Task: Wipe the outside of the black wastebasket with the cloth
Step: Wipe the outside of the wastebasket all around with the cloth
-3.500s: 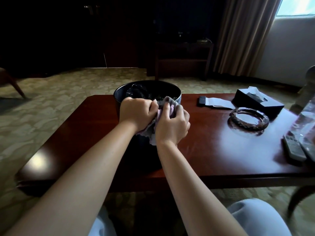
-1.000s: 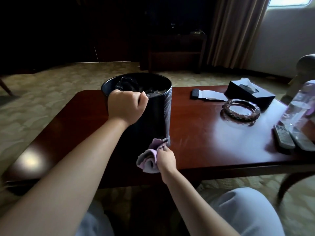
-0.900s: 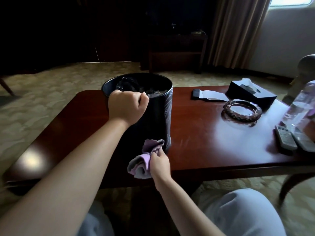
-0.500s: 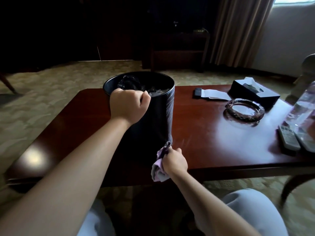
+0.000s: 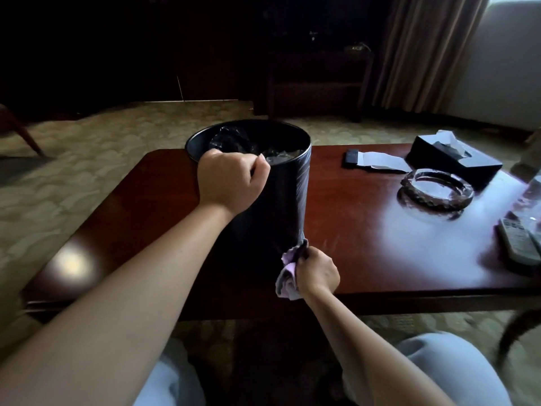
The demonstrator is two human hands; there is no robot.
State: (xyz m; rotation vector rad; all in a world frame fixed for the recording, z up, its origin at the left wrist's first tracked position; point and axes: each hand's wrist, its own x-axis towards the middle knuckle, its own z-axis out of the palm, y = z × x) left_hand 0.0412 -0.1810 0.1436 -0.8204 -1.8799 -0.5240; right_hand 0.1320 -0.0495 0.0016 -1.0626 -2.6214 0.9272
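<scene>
Table: dark red polished wood, spans most of the view; near edge runs left to right just above the person's knees; bright window glare on its right half and one spot near the left corner.
Wastebasket: black, round, upright on the table, left of centre; a crumpled dark liner shows inside the rim.
Left hand: fist curled over the near rim of the wastebasket, gripping it; forearm comes in from the lower left.
Right hand: low at the right side of the wastebasket base, close to the near table edge; fingers curled round the cloth, pinching it.
Hands, relation: well apart, left one high on the rim, right one low at the base.
Cloth: pale purple, bunched; upper end pressed against the lower right wall of the wastebasket, the rest hangs left of the right hand.
Tissue box: black, far right on the table, a white tissue standing out of the top.
Ashtray: clear glass, round, just near of the tissue box.
Remote: grey, at the right edge, near of the ashtray, partly cut off.
Dark flat object with white paper: far side, between wastebasket and tissue box; cannot tell what it is.
</scene>
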